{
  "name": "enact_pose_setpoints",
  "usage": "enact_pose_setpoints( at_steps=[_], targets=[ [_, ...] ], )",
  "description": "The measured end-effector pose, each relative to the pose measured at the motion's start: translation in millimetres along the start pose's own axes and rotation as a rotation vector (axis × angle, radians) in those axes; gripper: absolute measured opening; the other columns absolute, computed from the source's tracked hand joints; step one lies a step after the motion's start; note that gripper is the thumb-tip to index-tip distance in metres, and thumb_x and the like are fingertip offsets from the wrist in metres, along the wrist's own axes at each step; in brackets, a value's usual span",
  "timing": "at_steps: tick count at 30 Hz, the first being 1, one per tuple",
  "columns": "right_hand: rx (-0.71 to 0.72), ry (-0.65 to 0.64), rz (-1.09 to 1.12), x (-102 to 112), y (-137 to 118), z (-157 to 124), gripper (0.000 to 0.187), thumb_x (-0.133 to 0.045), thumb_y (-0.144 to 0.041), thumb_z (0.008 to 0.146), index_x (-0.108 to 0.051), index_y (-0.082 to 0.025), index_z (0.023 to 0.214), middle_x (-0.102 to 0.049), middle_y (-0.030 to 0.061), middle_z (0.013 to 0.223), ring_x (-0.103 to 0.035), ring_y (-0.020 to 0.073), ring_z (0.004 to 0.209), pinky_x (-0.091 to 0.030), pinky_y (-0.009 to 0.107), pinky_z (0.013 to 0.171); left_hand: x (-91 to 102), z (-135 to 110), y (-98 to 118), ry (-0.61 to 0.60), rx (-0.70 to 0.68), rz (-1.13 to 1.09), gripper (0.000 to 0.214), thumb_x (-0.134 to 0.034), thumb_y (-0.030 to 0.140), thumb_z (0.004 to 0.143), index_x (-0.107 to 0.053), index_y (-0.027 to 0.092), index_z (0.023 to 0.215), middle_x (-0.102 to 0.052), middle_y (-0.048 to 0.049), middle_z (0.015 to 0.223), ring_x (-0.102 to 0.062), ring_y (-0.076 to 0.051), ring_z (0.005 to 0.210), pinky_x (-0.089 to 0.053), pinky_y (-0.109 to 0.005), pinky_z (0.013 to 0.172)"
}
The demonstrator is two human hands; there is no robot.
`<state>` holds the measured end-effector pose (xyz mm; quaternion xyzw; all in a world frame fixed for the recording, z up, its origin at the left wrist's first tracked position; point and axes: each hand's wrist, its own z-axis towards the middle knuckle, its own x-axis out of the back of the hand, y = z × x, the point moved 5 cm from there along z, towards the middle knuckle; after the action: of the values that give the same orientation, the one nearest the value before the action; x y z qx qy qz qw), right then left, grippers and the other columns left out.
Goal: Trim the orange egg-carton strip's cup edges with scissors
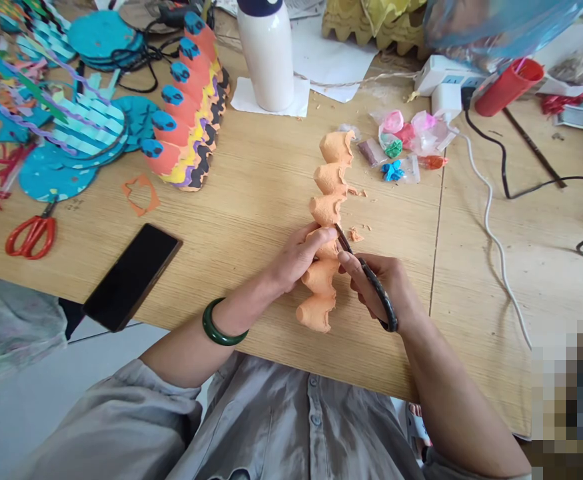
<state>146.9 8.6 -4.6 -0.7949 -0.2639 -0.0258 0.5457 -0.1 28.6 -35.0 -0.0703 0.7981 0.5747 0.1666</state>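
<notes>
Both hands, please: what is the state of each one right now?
Left hand: closed, holding the orange carton strip.
Right hand: closed, holding the black scissors by the handles.

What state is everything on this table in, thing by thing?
Orange carton strip: held by the left hand, edge ragged
Black-handled scissors: gripped in the right hand, tip at the strip
Red-handled scissors: lying down, blades mostly hidden
Phone: lying flat, screen dark
White bottle: upright, dark blue top on
Painted carton: coloured in bands
White adapter: plugged in
</notes>
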Motion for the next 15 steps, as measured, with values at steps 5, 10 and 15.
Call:
enact_pose_setpoints(
  at_steps=[5, 10, 15],
  targets=[
    [0.001, -0.013, 0.003, -0.3, 0.2, 0.3, 0.065, -0.059, -0.083, 0.082, -0.051, -0.020, 0.064, -0.041, -0.0036, 0.053, -0.034, 0.0076, 0.043, -0.023, 0.025, 0.037, -1.8, -1.3, 3.3, 0.012, 0.005, 0.008, 0.026, -0.064, 0.044, 0.088, -0.066, 0.018, 0.083, -0.071, -0.0015, 0.081, -0.063, -0.016, 0.076, -0.052, -0.029, 0.074],
    [0.046, -0.059, 0.022, -1.4, -1.4, 3.7, 0.063, -0.063, -0.080, 0.081, -0.049, -0.021, 0.066, -0.042, -0.0049, 0.053, -0.037, 0.0076, 0.045, -0.027, 0.023, 0.040, 2.4, -1.4, 4.2, 0.042, -0.018, 0.022, 0.032, -0.065, 0.048, 0.087, -0.069, 0.016, 0.093, -0.072, -0.0024, 0.085, -0.065, -0.017, 0.082, -0.051, -0.029, 0.079],
    [0.054, -0.065, -0.007, -1.8, -3.0, 3.8, 0.063, -0.061, -0.079, 0.084, -0.048, -0.020, 0.064, -0.045, -0.0039, 0.054, -0.039, 0.0077, 0.045, -0.030, 0.023, 0.041, 2.9, -0.4, -1.7, -0.027, -0.014, 0.023, 0.033, -0.066, 0.047, 0.089, -0.069, 0.017, 0.103, -0.073, -0.0033, 0.093, -0.067, -0.019, 0.091, -0.052, -0.029, 0.083]
  ],
)
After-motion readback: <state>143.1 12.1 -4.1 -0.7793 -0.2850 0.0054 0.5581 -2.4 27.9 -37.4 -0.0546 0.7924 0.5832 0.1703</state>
